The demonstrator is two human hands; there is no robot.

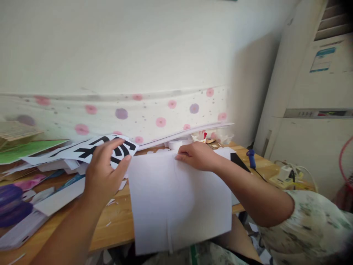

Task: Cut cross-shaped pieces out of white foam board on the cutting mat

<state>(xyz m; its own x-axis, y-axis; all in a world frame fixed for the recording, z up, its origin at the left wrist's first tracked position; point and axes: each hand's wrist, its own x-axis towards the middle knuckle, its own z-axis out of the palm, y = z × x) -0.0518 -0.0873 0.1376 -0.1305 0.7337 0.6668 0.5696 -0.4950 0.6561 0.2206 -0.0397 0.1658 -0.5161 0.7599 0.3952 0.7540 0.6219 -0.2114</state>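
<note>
A large white sheet of paper (154,198) hangs over the front edge of the wooden table, its lower part reaching down toward my lap. My right hand (197,156) pinches this sheet at its upper edge, thumb and fingers pressed together. To the left, my left hand (106,165) is raised with thumb and fingers apart, holding nothing. Behind its fingers lies a white paper printed with bold black characters (93,149). Part of that print is hidden by the hand.
Paper scraps litter the wooden table (116,221). A purple round object (13,204) sits at the left. A blue-handled tool (250,159) with a cord and a power strip (284,176) are at the right. A dotted cloth (154,114) covers the lower wall.
</note>
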